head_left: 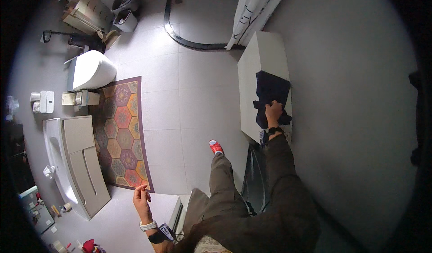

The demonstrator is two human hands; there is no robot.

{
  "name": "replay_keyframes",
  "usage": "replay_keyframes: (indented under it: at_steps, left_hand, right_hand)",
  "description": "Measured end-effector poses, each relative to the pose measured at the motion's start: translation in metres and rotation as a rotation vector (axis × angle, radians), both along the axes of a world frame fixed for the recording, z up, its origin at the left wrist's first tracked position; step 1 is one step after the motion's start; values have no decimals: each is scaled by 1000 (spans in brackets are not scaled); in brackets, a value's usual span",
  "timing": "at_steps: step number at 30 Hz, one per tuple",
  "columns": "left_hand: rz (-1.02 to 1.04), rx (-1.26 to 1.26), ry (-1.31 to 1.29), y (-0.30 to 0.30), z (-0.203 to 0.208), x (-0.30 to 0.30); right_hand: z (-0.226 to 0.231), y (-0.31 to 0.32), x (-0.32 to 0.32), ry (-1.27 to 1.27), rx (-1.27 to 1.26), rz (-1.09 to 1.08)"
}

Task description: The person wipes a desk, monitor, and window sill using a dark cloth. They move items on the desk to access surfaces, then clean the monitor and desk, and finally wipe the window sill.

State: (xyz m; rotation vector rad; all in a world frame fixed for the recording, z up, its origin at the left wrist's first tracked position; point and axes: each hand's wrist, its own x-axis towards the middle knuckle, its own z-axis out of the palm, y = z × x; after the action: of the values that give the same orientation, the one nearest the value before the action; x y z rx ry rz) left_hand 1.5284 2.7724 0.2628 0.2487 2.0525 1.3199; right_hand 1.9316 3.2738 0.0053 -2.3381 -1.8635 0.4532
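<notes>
Head view looks straight down on a bathroom, and our right hand (272, 110) is closed on a dark cloth (271, 93) that lies draped over the top of a white cabinet (263, 57). The fingers pinch the cloth's near edge, and most of the fabric spreads out beyond the grip, flat on the cabinet top, likely because the surface carries its weight. A dark band sits on the wrist just behind the hold. Our left hand (142, 198) hangs free and well apart from the cloth, fingers loosely spread and holding nothing, probably out for balance; below it is a white counter (123, 217). Between the two hands we see our trouser leg and a red shoe (215, 146) on the pale tiled floor (198, 95). Farther off lie a patterned rug (121, 131), a toilet (92, 69) and a washbasin (74, 163).
</notes>
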Motion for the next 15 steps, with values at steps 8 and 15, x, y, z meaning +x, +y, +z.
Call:
replay_keyframes:
  at_steps: [8,15]
  left_hand:
    - [122,10,10,6,-5,2]
    - [253,86,71,-102,18,8]
  right_hand:
    - [67,52,-64,798,203,155]
    - [133,-176,-321,951,-393,999]
